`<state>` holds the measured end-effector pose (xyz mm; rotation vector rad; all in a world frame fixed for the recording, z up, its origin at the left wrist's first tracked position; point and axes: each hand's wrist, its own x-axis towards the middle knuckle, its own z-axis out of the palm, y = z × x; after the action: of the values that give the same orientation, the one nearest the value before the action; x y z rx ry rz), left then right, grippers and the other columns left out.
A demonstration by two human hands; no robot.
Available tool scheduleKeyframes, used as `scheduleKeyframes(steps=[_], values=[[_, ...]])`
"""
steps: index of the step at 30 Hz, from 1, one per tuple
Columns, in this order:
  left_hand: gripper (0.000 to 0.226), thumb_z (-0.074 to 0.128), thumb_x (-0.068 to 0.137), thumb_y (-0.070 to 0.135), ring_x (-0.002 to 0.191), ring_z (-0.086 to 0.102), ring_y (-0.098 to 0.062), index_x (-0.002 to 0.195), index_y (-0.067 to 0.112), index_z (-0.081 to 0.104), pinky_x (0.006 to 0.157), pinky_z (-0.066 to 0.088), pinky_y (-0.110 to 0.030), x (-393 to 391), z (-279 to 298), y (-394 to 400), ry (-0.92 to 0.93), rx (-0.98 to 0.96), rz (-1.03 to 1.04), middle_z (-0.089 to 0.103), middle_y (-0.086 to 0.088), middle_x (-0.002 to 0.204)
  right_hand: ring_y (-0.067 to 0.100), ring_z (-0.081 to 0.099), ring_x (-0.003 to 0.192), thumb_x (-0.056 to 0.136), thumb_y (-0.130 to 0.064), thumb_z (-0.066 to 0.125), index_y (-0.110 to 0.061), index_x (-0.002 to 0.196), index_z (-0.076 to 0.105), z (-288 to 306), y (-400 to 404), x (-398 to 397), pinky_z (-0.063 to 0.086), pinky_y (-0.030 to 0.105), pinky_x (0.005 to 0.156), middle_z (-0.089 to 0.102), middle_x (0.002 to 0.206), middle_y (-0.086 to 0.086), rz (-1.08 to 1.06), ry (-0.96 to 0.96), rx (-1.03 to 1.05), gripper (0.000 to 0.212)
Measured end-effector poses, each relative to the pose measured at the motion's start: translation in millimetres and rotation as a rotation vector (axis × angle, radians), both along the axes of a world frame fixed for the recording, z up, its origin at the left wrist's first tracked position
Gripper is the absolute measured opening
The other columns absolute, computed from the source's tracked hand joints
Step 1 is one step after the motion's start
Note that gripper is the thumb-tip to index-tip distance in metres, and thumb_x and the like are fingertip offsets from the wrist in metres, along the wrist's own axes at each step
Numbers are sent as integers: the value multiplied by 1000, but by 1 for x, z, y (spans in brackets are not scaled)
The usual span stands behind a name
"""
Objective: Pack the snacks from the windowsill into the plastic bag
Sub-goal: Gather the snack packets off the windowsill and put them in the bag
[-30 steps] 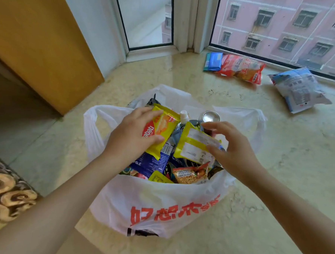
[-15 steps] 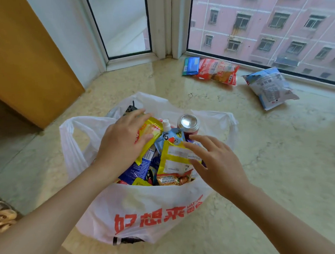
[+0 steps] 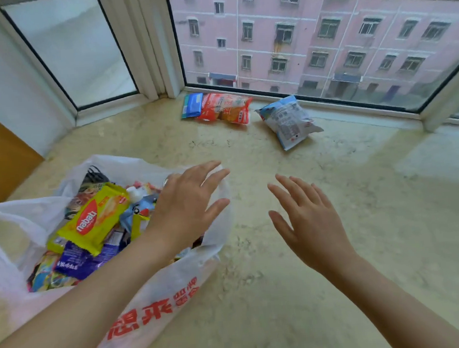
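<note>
A white plastic bag (image 3: 160,293) with red lettering stands on the marble windowsill (image 3: 335,248) at the lower left, filled with snack packets; a yellow wafer pack (image 3: 91,222) lies on top. My left hand (image 3: 187,206) hovers over the bag's right rim, fingers spread and empty. My right hand (image 3: 309,217) is to the right of the bag, above bare sill, fingers straight and empty. Three snacks lie by the window: a blue packet (image 3: 192,105), a red-orange packet (image 3: 227,108) and a pale blue-white bag (image 3: 289,120).
Window glass and white frames (image 3: 158,43) close off the sill at the back and right. A wooden panel (image 3: 1,158) stands at the far left. A raised lighter ledge (image 3: 442,158) sits at the right.
Both hands have let go of the yellow packets in the bag and lifted out, moving right and forward toward the window. The view has turned right.
</note>
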<state>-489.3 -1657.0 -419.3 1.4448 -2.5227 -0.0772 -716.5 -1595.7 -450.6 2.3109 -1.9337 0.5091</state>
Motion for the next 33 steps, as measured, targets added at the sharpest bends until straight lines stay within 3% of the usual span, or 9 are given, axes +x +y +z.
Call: scheduleKeyframes(steps=[6, 10, 16, 23, 33], values=[[57, 41, 84, 51, 115, 58, -23, 129, 18, 57, 85, 49, -39, -86, -23, 8, -61, 20, -23, 55, -3, 134, 30, 49, 127, 91, -42, 37, -16, 133, 53, -14, 17, -89, 41, 50, 102, 50, 141, 6, -80, -1, 59, 52], [55, 64, 85, 43, 122, 53, -25, 134, 19, 52, 90, 46, -41, -138, -31, 6, -64, 49, -18, 51, -3, 139, 32, 50, 126, 91, -44, 36, -16, 131, 54, -13, 24, -148, 40, 49, 102, 51, 141, 7, -108, 37, 101, 52], [58, 50, 92, 50, 137, 32, -17, 144, 27, 36, 101, 34, -37, -191, -42, -12, -51, 100, 73, 32, 6, 152, 31, 47, 128, 92, -44, 36, -16, 133, 52, -15, 6, -198, 40, 52, 103, 49, 142, 9, -104, 44, 110, 52], [63, 46, 93, 51, 141, 22, -15, 148, 28, 25, 107, 29, -34, -187, -64, -73, -101, 115, 120, 21, 6, 156, 32, 45, 126, 90, -46, 36, -15, 130, 54, -39, -55, -184, 40, 53, 101, 50, 140, 12, -126, 12, 115, 53], [73, 49, 88, 60, 141, 23, -18, 149, 28, 23, 109, 29, -41, -153, -93, -200, -3, 170, 264, 20, 5, 157, 36, 46, 128, 87, -49, 34, -14, 132, 52, -74, -180, -136, 39, 55, 102, 48, 141, 16, -121, 26, 133, 60]])
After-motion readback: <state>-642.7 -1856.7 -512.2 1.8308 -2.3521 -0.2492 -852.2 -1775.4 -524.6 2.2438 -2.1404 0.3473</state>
